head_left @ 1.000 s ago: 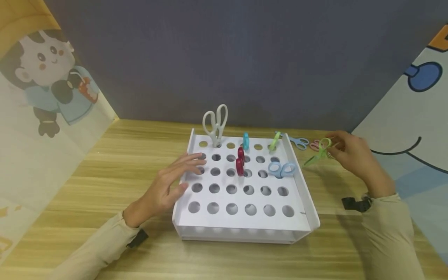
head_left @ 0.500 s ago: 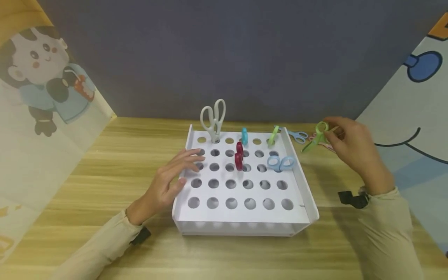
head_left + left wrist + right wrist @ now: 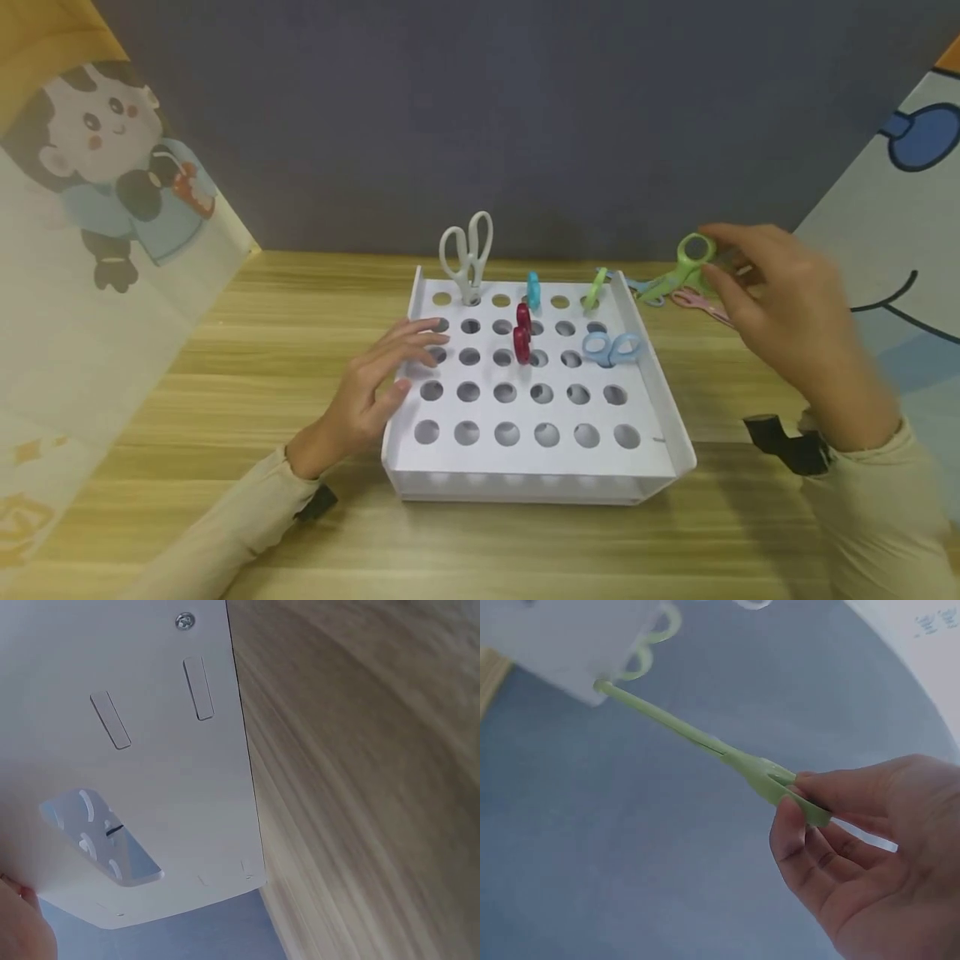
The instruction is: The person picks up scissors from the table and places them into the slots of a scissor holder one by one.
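Between thumb and fingers, my right hand [image 3: 787, 304] pinches the handle of green scissors [image 3: 678, 271], raised beyond the rack's far right corner. In the right wrist view the green scissors [image 3: 735, 759] look closed, their blades pointing away from the hand. My left hand [image 3: 375, 387] rests with spread fingers on the left side of a white rack [image 3: 480, 458] full of round holes. Handles up in its holes stand white scissors [image 3: 467, 258], teal scissors [image 3: 533, 290], dark red scissors [image 3: 522, 335], other green scissors [image 3: 595, 290] and light blue scissors [image 3: 611, 348].
On the wooden table [image 3: 247, 375], behind the rack's right side, lie pink scissors [image 3: 701, 304] and another blue pair, partly hidden by the green scissors. A dark grey panel [image 3: 480, 125] rises behind, with printed side walls left and right.
My right hand has lifted the green scissors up off the table area, and their handles have come together. The left hand stays on the rack's left side.
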Demonstrator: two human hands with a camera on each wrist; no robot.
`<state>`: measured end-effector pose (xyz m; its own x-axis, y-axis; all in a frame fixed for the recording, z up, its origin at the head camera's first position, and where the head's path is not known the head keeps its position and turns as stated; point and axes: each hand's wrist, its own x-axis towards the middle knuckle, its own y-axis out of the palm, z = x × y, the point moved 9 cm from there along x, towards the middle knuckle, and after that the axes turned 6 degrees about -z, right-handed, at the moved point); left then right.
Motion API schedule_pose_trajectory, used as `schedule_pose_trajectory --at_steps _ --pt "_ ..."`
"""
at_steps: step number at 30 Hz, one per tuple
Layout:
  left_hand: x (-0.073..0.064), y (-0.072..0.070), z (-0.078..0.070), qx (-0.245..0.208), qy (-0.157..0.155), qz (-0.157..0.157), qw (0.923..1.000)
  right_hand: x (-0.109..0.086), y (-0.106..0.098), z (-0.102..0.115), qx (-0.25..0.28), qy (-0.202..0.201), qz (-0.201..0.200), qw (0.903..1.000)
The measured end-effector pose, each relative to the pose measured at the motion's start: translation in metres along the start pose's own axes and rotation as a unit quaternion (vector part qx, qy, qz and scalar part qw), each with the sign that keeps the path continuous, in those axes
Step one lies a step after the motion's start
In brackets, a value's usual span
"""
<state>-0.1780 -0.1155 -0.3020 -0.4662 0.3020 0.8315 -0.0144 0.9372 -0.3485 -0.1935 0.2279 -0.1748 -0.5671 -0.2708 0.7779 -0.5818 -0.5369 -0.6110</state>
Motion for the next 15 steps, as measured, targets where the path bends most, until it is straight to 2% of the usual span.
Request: schedule_pose_trajectory --at_steps 10,13,15 --pt "-0.001 0.001 0.000 0.000 -0.006 -0.002 1.0000 0.020 -0.021 0.068 -0.009 -0.077 -0.023 0.9967" --pt "-0.002 0.001 0.001 -0.001 -0.006 -0.003 1.0000 0.023 -0.021 0.084 0.007 -0.100 -0.034 0.9944" --pt "-0.002 0.001 0.001 -0.001 -0.007 -0.003 1.0000 0.023 -0.014 0.088 0.022 -0.115 -0.044 0.9922"
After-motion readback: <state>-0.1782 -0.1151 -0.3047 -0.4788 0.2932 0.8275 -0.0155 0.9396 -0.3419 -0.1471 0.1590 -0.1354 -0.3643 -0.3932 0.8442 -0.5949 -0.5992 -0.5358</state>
